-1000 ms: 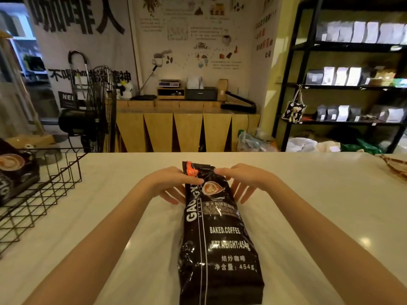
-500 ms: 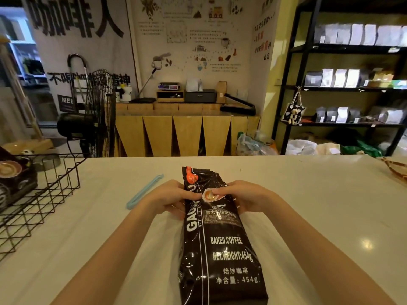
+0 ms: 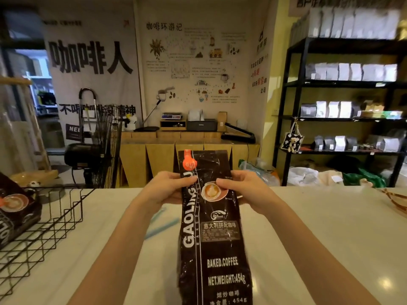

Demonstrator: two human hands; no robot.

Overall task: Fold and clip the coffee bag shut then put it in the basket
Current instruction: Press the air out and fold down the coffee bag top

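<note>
A tall black coffee bag (image 3: 213,238) with white lettering and an orange mark stands lifted and upright over the white counter. Its flat top sticks up above my fingers. My left hand (image 3: 164,187) pinches its left edge near the top, and my right hand (image 3: 240,188) pinches the right edge at the same height. A long light-blue clip (image 3: 161,225) lies on the counter behind my left forearm, partly hidden. The black wire basket (image 3: 55,219) sits at the left, with another coffee bag (image 3: 15,208) inside it.
The white counter (image 3: 319,238) stretches to the right, where a brown woven object (image 3: 396,200) pokes in at the edge. A black fan (image 3: 101,148) stands behind the basket. Shelves of bags fill the far right.
Both hands raised the bag's top end from lying flat on the counter to nearly upright. The view tilted up. The blue clip came into sight beside my left arm.
</note>
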